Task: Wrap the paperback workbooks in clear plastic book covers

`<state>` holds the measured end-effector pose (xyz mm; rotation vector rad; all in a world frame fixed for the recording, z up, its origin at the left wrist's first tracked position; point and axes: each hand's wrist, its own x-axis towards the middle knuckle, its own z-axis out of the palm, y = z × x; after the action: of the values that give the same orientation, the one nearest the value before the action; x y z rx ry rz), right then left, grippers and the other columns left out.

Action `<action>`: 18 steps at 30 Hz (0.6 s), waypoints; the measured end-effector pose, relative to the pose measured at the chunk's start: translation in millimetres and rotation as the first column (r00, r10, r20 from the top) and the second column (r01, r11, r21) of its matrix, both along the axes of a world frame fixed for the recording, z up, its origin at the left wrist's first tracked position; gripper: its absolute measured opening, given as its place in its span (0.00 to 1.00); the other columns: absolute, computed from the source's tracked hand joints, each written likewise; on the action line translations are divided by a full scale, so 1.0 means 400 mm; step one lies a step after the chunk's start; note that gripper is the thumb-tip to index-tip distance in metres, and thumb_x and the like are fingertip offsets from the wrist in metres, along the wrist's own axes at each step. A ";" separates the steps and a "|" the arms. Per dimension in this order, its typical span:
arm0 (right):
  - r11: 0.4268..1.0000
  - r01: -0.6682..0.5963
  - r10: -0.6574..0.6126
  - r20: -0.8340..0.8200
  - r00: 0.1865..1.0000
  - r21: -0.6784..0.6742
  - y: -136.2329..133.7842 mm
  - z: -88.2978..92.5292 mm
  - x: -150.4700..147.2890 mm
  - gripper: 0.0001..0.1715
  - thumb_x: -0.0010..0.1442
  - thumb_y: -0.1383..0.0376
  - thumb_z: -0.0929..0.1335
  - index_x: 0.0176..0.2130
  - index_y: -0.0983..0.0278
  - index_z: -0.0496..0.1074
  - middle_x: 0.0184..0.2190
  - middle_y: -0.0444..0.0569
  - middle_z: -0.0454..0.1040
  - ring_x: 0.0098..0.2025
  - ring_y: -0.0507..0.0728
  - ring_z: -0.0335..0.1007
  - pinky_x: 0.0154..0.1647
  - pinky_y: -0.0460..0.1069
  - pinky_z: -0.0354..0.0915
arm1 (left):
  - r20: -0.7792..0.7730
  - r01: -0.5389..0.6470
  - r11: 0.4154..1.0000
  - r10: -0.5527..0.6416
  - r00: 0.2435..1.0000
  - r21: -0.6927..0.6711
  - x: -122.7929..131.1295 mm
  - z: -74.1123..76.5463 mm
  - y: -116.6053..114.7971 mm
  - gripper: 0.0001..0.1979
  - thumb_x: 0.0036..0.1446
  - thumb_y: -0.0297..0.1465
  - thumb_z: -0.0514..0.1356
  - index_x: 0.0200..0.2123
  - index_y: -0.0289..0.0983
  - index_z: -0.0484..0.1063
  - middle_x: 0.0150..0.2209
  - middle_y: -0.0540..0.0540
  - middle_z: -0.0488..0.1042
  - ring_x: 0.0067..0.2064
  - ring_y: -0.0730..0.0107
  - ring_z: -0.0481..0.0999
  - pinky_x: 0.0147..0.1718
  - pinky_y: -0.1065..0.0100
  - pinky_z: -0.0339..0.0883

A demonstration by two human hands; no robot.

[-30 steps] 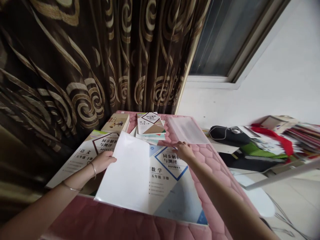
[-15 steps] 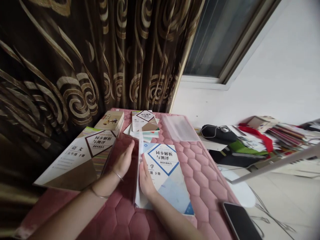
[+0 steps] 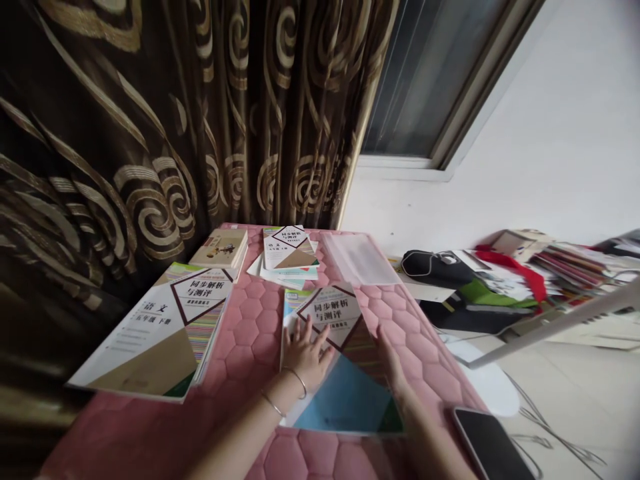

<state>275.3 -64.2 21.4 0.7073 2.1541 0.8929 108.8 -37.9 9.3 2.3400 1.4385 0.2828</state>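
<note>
A workbook [image 3: 345,393] lies flat on the pink quilted cover, with a dark diamond outline around its title and a blue lower part. My left hand [image 3: 309,353] is spread open on its front, fingers fanned over the cover. At the workbook's right edge is my right hand [image 3: 393,363], fingers stretched out and slightly blurred; whether it touches the edge I cannot tell. To the left lies a similar workbook [image 3: 145,333] with a brown lower part, on top of a thin stack.
Farther back are a beige-covered book [image 3: 220,250], a smaller workbook [image 3: 287,248] on other booklets, and a translucent plastic sheet [image 3: 357,259]. A phone [image 3: 487,440] lies at the right edge. Beyond it are a white bar [image 3: 545,327] and piled papers [image 3: 570,267].
The thin item held upright between my hands now lies flat, covering the blue-diamond workbook. My left hand moved right onto its cover; my right hand moved to its right edge.
</note>
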 end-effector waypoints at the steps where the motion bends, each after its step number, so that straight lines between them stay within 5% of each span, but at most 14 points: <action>1: 0.986 0.166 -0.158 -0.216 0.964 0.020 -0.004 -0.002 0.033 0.21 0.62 0.58 0.68 0.53 0.61 0.68 0.52 0.52 0.70 0.49 0.58 0.70 0.46 0.56 0.70 | -0.019 0.022 1.000 -0.022 1.000 0.022 0.000 -0.008 -0.002 0.29 0.62 0.51 0.45 0.66 0.58 0.50 0.71 0.50 0.40 0.70 0.43 0.41 0.64 0.36 0.35; 2: 0.932 0.360 -0.327 -0.530 0.782 -0.043 -0.007 -0.007 0.061 0.19 0.64 0.60 0.66 0.53 0.62 0.69 0.50 0.52 0.72 0.48 0.58 0.71 0.46 0.55 0.70 | -0.034 0.041 0.998 -0.039 0.999 0.037 -0.001 -0.014 -0.003 0.30 0.62 0.52 0.45 0.66 0.57 0.50 0.71 0.50 0.39 0.70 0.42 0.40 0.63 0.35 0.33; 3: 0.849 0.494 -0.434 -0.780 0.451 -0.187 -0.010 -0.014 0.085 0.18 0.66 0.61 0.63 0.54 0.63 0.69 0.47 0.52 0.75 0.46 0.58 0.73 0.45 0.54 0.70 | -0.046 0.055 0.997 -0.053 0.998 0.046 -0.001 -0.018 -0.005 0.31 0.61 0.53 0.45 0.66 0.57 0.51 0.71 0.49 0.39 0.70 0.42 0.39 0.63 0.34 0.32; 5: 0.705 0.508 -0.452 -0.865 -0.215 -0.495 -0.014 -0.033 0.113 0.23 0.66 0.64 0.58 0.57 0.62 0.68 0.41 0.52 0.79 0.40 0.58 0.76 0.39 0.51 0.71 | -0.060 0.070 0.996 -0.067 0.996 0.051 0.001 -0.021 -0.008 0.32 0.61 0.53 0.45 0.66 0.55 0.51 0.71 0.48 0.40 0.70 0.43 0.38 0.63 0.34 0.32; 6: 0.659 0.472 -0.431 -0.808 -0.402 -0.586 -0.016 -0.043 0.117 0.26 0.66 0.64 0.57 0.60 0.62 0.65 0.39 0.52 0.79 0.38 0.59 0.77 0.37 0.50 0.71 | -0.063 0.075 0.996 -0.072 0.995 0.054 0.002 -0.022 -0.009 0.31 0.61 0.53 0.45 0.66 0.54 0.52 0.71 0.48 0.40 0.70 0.44 0.38 0.63 0.35 0.32; 9: 0.635 0.457 -0.439 -0.778 -0.450 -0.623 -0.025 -0.065 0.105 0.29 0.65 0.66 0.54 0.62 0.63 0.64 0.40 0.53 0.78 0.38 0.58 0.76 0.38 0.49 0.69 | -0.075 0.086 0.994 -0.081 0.994 0.062 -0.003 -0.021 -0.009 0.30 0.62 0.49 0.47 0.66 0.54 0.52 0.71 0.49 0.41 0.70 0.47 0.40 0.64 0.37 0.33; 11: 0.647 0.488 -0.461 -0.810 -0.362 -0.586 -0.035 -0.070 0.090 0.29 0.64 0.69 0.53 0.59 0.62 0.68 0.42 0.54 0.75 0.40 0.57 0.75 0.39 0.48 0.68 | -0.100 0.025 0.997 -0.018 0.995 0.068 -0.017 -0.015 -0.004 0.28 0.62 0.46 0.49 0.66 0.54 0.54 0.71 0.49 0.43 0.70 0.46 0.41 0.64 0.38 0.35; 14: 0.590 0.608 -0.520 -0.826 -0.216 -0.531 -0.052 -0.066 0.072 0.30 0.64 0.71 0.52 0.59 0.60 0.68 0.42 0.56 0.73 0.35 0.56 0.74 0.33 0.48 0.66 | -0.147 -0.210 0.975 0.218 0.965 0.072 -0.052 0.006 0.014 0.26 0.63 0.37 0.49 0.64 0.48 0.58 0.69 0.43 0.51 0.66 0.43 0.54 0.60 0.41 0.52; 18: 0.510 0.712 -0.586 -0.801 -0.122 -0.482 -0.064 -0.059 0.057 0.31 0.66 0.69 0.51 0.63 0.58 0.63 0.42 0.56 0.72 0.32 0.55 0.73 0.26 0.47 0.62 | -0.087 -0.322 0.947 0.319 0.944 -0.018 -0.084 0.034 0.045 0.27 0.60 0.23 0.48 0.62 0.41 0.62 0.54 0.37 0.69 0.53 0.59 0.71 0.52 0.61 0.64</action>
<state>298.1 -89.8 -2.2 2.6672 1.9627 -0.1680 75.1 -19.9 22.8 2.1068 1.8520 0.2488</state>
